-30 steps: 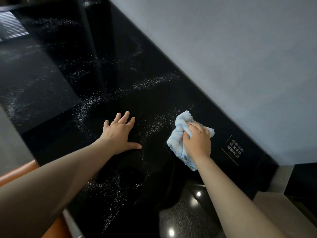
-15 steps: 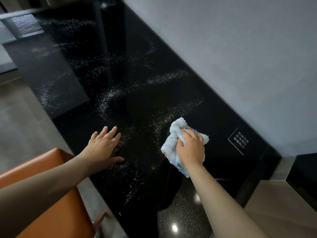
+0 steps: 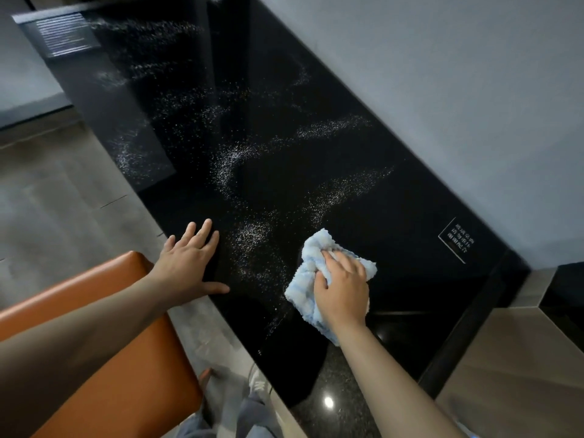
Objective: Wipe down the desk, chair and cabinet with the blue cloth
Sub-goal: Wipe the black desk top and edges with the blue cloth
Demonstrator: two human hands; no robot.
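**Black gloss, cloth at the near end, dust lying toward eleven o'clock**

Black and glossy, the surface (image 3: 395,216) runs its long axis from about five o'clock near the person up to eleven o'clock at the far end, with a grey wall (image 3: 442,90) along its two o'clock edge. The right hand (image 3: 343,287) lies on top of the bunched blue cloth (image 3: 303,298), fingers curled into its folds and pressing it flat against the surface. The cloth sits at the near end, with a small printed label (image 3: 456,243) at two o'clock from it.

The left hand (image 3: 188,263) holds nothing. It rests palm down with fingers straight and spread on the surface's near edge, at nine o'clock from the cloth.

Bands of white specks (image 3: 234,159) lie across the surface. The closest patch is between the two hands, at ten o'clock from the cloth, and longer streaks trail off toward eleven and twelve. The right hand is the nearer one and already has the cloth, so the next stroke probably sweeps up and left along the long axis. An orange chair (image 3: 110,358) stands at seven o'clock and looks not yet wiped.
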